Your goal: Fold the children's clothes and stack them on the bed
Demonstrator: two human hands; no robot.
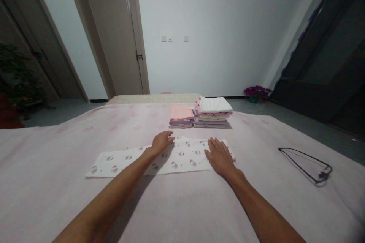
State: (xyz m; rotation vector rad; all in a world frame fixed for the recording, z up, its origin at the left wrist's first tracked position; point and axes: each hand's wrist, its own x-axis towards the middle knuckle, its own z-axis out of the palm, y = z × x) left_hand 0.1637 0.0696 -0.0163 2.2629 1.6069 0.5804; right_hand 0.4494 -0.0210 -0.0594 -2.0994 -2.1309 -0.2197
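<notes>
A long white garment (182, 153) with small printed figures lies folded into a flat strip across the bed-like surface. Over its upper middle is my left hand (162, 142), fingers loosely stretched and slightly bent, gripping nothing; whether it touches the cloth I cannot tell. My right hand (221, 155) rests flat on the strip's right end, its fingers extended. Just beyond the hands sit two piles of folded clothes: a lower one (181, 113) with a peach piece on top, and a taller one (215, 105) topped with white.
A pale pink flowered cover (182, 205) spreads under everything. To the right lies a thin black looped object (306, 163), perhaps a hanger. Farther back are a closed door (116, 38), a white wall (205, 64) and a pot of purple flowers (256, 92).
</notes>
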